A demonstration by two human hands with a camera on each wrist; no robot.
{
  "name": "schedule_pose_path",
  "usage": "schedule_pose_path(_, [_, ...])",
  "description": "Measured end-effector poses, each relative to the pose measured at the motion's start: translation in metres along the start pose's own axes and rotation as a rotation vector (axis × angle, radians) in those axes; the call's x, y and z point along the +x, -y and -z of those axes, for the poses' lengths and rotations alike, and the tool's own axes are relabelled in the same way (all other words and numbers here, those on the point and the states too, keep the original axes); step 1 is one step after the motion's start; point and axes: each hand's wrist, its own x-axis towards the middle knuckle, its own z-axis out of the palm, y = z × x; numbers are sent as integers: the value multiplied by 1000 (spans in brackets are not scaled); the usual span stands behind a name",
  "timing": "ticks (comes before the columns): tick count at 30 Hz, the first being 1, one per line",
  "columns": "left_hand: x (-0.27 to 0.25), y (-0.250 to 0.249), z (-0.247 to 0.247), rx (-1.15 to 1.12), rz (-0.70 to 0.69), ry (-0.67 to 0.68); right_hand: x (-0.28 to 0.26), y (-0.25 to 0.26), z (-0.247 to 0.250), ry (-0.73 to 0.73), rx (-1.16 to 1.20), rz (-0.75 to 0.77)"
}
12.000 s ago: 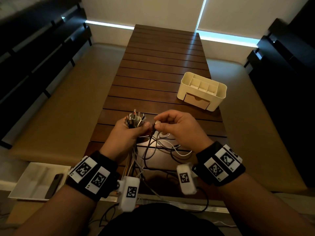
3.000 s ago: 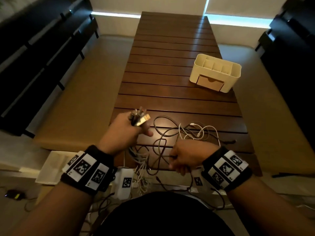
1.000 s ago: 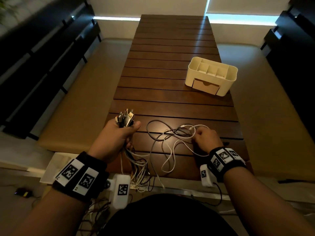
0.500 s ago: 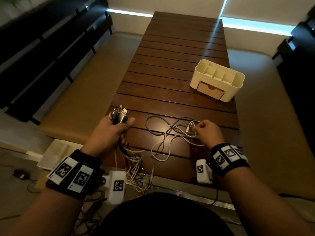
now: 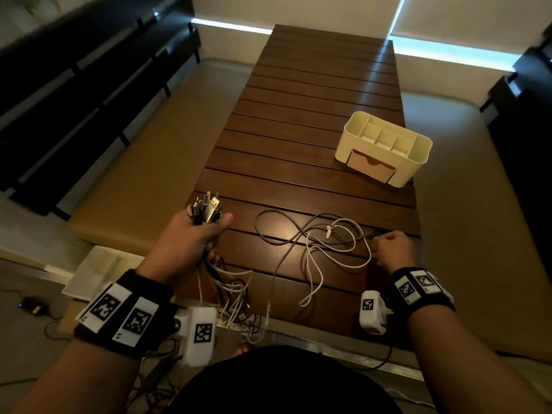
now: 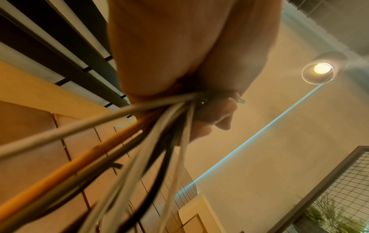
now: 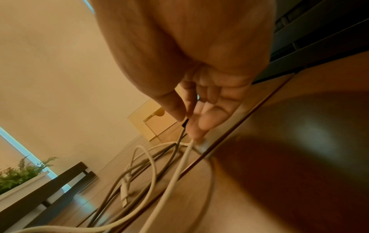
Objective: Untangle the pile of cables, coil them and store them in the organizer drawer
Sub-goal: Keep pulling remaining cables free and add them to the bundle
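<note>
Slatted wooden table (image 5: 313, 121) bears cream organizer (image 5: 385, 153).

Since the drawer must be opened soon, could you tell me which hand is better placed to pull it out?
Probably the right hand: it is on the organizer's side of the table and only pinches one cable end, while the left hand grips the whole connector bundle.

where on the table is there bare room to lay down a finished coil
Bare slats run from the organizer back to the far table end, and also to the organizer's left, beyond the left hand. The near strip is crowded: loose cables sprawl between both hands, the right hand pinches one there, and the held bundle trails over the near edge.
</note>
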Motion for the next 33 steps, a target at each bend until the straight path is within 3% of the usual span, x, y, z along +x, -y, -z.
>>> schedule_pose_path(6, [3,0,0,-10,14,15,-5,16,-9,72,136,-46])
schedule_pose_path(12, [4,-1,0,27,2,11,3,20,-12,57,-171,95])
schedule_pose_path(22, [7,1,3,39,-11,23,-54,53,-22,276,328,326])
schedule_pose_path(29, [9,1,-4,-12,-51,48,-90,104,7,195,485,636])
schedule_pose_path(33, [11,2,-4,-91,-88,49,-103,102,4,243,365,641])
